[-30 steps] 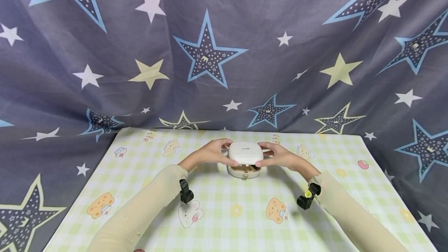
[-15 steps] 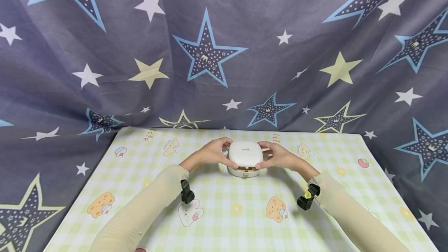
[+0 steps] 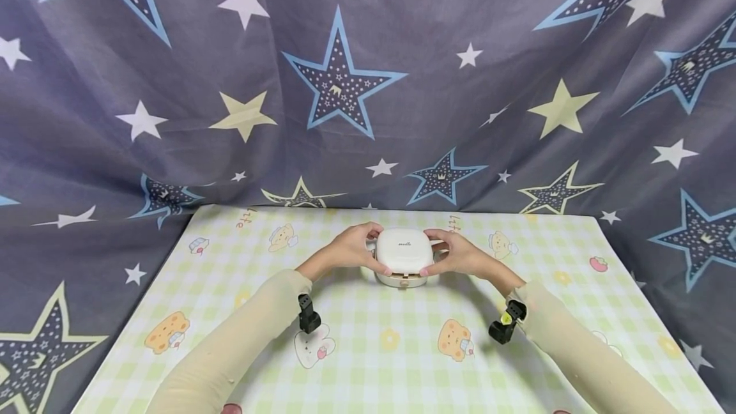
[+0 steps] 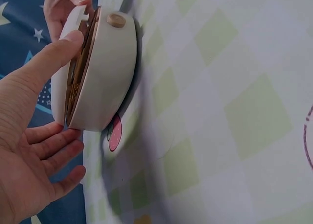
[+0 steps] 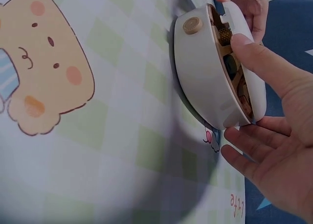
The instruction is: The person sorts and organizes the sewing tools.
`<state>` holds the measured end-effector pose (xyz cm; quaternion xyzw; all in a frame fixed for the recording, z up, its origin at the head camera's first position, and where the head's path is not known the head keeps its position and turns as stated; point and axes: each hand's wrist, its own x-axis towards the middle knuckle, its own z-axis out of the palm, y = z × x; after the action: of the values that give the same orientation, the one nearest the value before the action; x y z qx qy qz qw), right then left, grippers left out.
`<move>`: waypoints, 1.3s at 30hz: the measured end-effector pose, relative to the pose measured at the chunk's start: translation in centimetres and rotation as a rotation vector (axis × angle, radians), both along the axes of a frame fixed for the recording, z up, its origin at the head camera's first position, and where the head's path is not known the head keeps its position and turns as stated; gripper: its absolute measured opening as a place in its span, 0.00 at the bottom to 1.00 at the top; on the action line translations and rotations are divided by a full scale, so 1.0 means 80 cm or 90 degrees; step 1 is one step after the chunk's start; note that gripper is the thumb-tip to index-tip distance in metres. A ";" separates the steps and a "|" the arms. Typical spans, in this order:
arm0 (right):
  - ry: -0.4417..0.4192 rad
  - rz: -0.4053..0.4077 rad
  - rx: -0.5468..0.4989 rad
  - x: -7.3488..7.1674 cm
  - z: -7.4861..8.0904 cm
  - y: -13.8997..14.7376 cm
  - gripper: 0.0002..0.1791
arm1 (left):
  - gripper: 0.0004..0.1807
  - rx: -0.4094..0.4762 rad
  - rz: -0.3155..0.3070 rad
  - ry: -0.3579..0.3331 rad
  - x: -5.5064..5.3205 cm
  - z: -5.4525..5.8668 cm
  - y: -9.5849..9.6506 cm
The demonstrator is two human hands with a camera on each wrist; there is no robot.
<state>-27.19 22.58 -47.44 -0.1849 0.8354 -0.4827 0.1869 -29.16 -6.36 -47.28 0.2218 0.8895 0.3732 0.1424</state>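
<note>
A rounded white case (image 3: 401, 282) stands on the table, its lid (image 3: 404, 250) hinged nearly down with a narrow gap along the front. Small dark lettering marks the lid's top. My left hand (image 3: 352, 250) grips the lid's left side, thumb at the front edge and fingers along the side. On the opposite side my right hand (image 3: 462, 256) holds the lid the same way. The left wrist view shows a tan round button (image 4: 116, 20) on the base's front. Through the gap in the right wrist view, a brown interior (image 5: 229, 62) with small, partly hidden items appears.
A green-and-white checked cloth (image 3: 368, 350) with cartoon prints covers the table. Behind it hangs a dark star-patterned curtain (image 3: 368, 165). Black wrist cameras (image 3: 308, 315) sit on both forearms, below cream sleeves.
Both hands have lowered the lid towards the base, so the front gap is narrower and less of the interior shows. The base has stayed in place.
</note>
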 end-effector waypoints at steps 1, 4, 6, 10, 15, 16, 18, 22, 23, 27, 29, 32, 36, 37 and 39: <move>0.003 -0.001 0.001 0.000 0.000 0.000 0.53 | 0.53 -0.001 -0.001 0.002 0.000 0.000 0.000; 0.011 -0.003 0.005 0.001 -0.001 -0.001 0.53 | 0.53 -0.001 -0.001 0.007 -0.001 -0.001 0.000; 0.015 -0.004 0.005 0.001 -0.002 -0.001 0.53 | 0.52 0.000 0.000 0.011 -0.001 -0.002 0.001; 0.019 -0.006 0.007 0.001 -0.004 -0.002 0.53 | 0.52 0.003 -0.001 0.017 -0.001 -0.002 0.002; 0.027 -0.010 0.012 0.000 -0.005 -0.003 0.54 | 0.51 0.005 -0.003 0.023 -0.001 -0.002 0.003; 0.028 -0.011 0.014 0.001 -0.004 -0.003 0.54 | 0.51 0.007 -0.003 0.023 -0.001 -0.002 0.003; 0.028 -0.016 0.018 0.001 -0.003 -0.004 0.54 | 0.52 0.003 -0.003 0.022 -0.001 -0.002 0.003; 0.028 -0.026 0.027 0.003 0.000 -0.005 0.54 | 0.52 -0.002 -0.006 0.031 -0.002 -0.003 0.003; 0.027 -0.030 0.029 0.003 0.000 -0.006 0.54 | 0.52 -0.005 -0.005 0.035 -0.003 -0.003 0.003; 0.030 -0.041 0.034 0.004 -0.001 -0.007 0.54 | 0.54 -0.016 -0.004 0.047 -0.004 -0.004 0.004; 0.033 -0.045 0.037 0.005 -0.001 -0.008 0.54 | 0.54 -0.024 -0.006 0.053 -0.004 -0.004 0.004; 0.043 -0.045 0.043 0.005 -0.001 -0.008 0.53 | 0.53 -0.034 -0.007 0.057 -0.005 -0.003 0.004; 0.051 -0.043 0.050 0.005 0.000 -0.008 0.52 | 0.53 -0.036 -0.001 0.057 -0.005 -0.002 0.005; 0.055 -0.042 0.049 0.006 0.001 -0.008 0.52 | 0.53 -0.034 0.001 0.057 -0.006 -0.001 0.005; 0.056 -0.043 0.049 0.006 0.001 -0.008 0.52 | 0.53 -0.031 0.004 0.057 -0.006 -0.001 0.006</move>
<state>-26.75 21.95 -47.39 -0.1703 0.8665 -0.4478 0.1403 -29.64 -5.90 -47.32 0.2318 0.9046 0.3414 0.1067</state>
